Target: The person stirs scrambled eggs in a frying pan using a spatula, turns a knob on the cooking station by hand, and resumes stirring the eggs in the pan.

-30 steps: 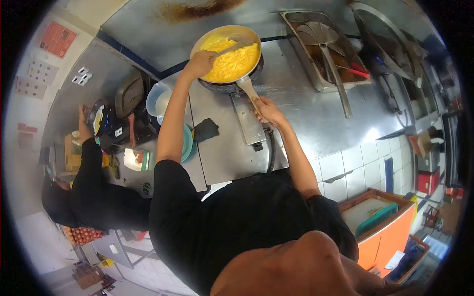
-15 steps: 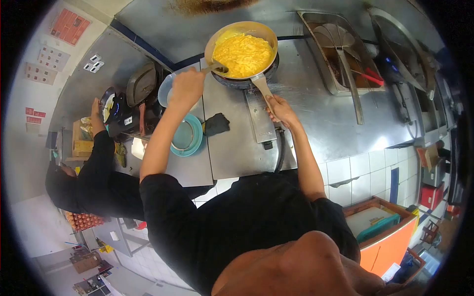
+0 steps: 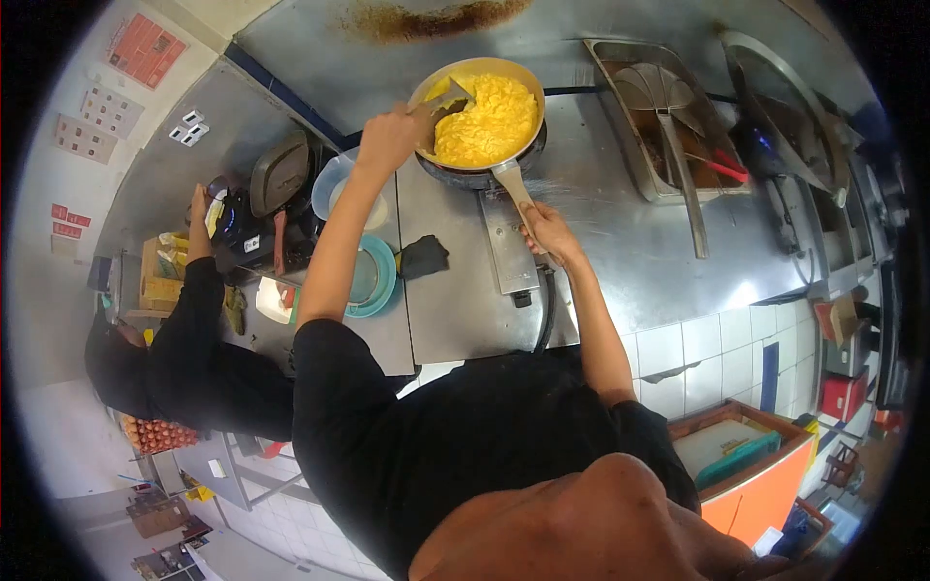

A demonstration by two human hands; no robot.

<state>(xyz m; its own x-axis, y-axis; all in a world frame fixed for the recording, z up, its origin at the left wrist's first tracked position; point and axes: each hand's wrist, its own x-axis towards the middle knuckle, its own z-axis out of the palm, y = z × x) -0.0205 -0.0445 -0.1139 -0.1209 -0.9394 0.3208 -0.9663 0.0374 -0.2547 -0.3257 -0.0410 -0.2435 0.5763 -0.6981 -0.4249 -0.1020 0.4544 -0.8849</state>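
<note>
A frying pan (image 3: 523, 76) with a pale inside sits over a burner near the back wall, and yellow scrambled egg (image 3: 491, 121) fills much of it. My right hand (image 3: 548, 233) is closed round the pan's handle. At the pan's left rim my left hand (image 3: 392, 138) grips a spatula (image 3: 449, 98), its blade inside the pan against the left edge of the egg. Below my left forearm, on the steel counter, stand a turquoise bowl with a strainer (image 3: 380, 281) and a clear plastic bowl (image 3: 329, 184).
A black cloth (image 3: 423, 257) lies beside the turquoise bowl. To the right is a steel fryer tray (image 3: 635, 160) with a long-handled skimmer (image 3: 683, 184) resting across it. On the left, a co-worker's hand (image 3: 200, 205) holds a small pan at another burner, near a dark square pan (image 3: 281, 179).
The spatula has swung up and further into the pan. The egg is now gathered toward the pan's right side, leaving pan surface showing at left. My right hand keeps its hold.
</note>
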